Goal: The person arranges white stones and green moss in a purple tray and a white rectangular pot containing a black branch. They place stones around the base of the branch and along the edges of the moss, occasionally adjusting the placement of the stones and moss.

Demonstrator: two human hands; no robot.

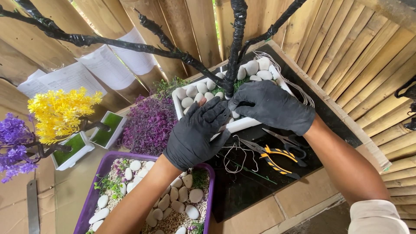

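Two black-gloved hands meet at the base of a black-wrapped trunk (234, 65) in a white pebble-filled planter (242, 124). Left hand (197, 132), at 7 o'clock, curls loosely; right hand (271, 106), at 3 o'clock, pinches something hidden. Pliers (273, 157) lie nearby; the branches run out of frame.

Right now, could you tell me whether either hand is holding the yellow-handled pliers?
No, the pliers lie on the black mat, while both gloved hands work at the tree trunk.

gloves (197, 134) black | pebbles (190, 92) white | tray (92, 197) purple | pliers (277, 158) yellow-black | blossoms (58, 112) yellow
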